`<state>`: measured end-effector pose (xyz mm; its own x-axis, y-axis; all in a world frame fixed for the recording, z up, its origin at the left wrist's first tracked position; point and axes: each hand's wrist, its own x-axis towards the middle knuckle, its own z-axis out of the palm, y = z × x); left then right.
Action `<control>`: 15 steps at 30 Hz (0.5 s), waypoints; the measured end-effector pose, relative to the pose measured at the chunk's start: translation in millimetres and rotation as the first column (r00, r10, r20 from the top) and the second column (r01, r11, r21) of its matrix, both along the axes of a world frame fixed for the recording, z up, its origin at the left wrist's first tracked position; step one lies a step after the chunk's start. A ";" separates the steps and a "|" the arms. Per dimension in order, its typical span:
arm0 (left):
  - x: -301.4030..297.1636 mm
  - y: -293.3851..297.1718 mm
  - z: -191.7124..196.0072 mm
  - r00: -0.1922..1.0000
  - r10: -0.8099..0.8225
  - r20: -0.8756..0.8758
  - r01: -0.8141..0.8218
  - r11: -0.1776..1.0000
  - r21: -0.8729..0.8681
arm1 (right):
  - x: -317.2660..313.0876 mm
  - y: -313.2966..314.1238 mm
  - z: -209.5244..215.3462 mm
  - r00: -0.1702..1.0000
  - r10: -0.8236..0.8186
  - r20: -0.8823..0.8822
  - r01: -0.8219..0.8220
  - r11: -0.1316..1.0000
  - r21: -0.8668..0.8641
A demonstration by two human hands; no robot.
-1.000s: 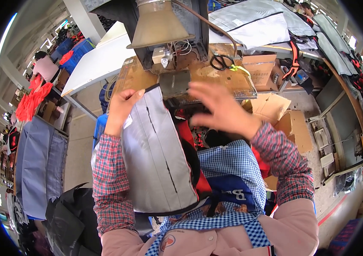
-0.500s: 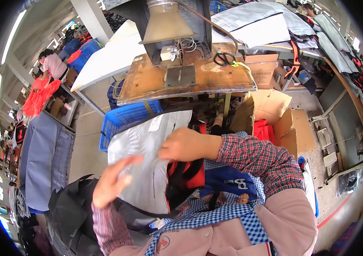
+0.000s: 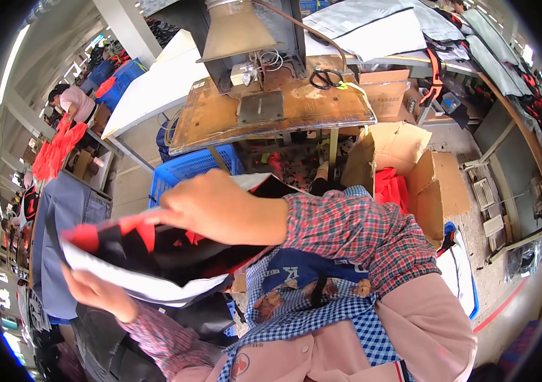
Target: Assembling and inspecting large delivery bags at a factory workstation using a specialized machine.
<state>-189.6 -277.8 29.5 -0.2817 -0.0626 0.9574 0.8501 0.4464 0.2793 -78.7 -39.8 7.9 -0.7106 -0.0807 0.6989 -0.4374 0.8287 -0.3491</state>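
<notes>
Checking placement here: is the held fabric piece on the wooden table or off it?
Off: the right hand grips the fabric piece, left hand at its white edge; a gap separates it from the wooden table.

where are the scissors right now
In the head view, the scissors lie right of centre near the top, on the right part of the wooden table, beside the yellow strap.

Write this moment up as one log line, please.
left hand: at lower edge of pale fabric piece | right hand: gripping its upper edge | inside: red and black | black scissors: on wooden worktop
</notes>
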 end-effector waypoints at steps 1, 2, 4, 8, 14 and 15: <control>-17.7 12.5 11.1 0.997 -0.040 0.062 0.046 0.992 -0.114 | 3.5 9.3 -0.7 0.994 -0.078 0.073 0.083 0.994 -0.070; -30.5 28.3 24.0 0.991 -0.064 0.120 0.089 0.970 -0.225 | 8.2 19.3 -0.4 0.979 -0.142 0.144 0.161 0.978 -0.134; -23.4 88.2 45.1 0.859 -0.232 0.457 0.438 0.794 -0.421 | 24.0 49.3 -22.2 0.954 -0.100 0.284 0.182 0.943 -0.279; -41.8 154.6 3.3 0.812 -0.227 0.538 0.553 0.595 -0.583 | 48.0 92.1 -66.4 0.889 0.087 0.450 0.086 0.932 -0.351; -47.0 205.0 -41.7 0.763 -0.276 0.585 0.629 0.527 -0.571 | 53.7 222.6 -118.6 0.892 0.129 0.433 0.379 0.309 -0.873; -48.6 213.5 -44.6 0.778 -0.248 0.577 0.612 0.506 -0.607 | 59.0 242.9 -135.4 0.753 0.266 0.602 0.470 0.422 -0.775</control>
<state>-238.2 -64.3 -15.1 -0.3928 0.8290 0.3981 0.8952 0.2456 0.3719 -19.7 203.1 -127.4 -0.8948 0.3822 -0.2306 0.2211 -0.0692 -0.9728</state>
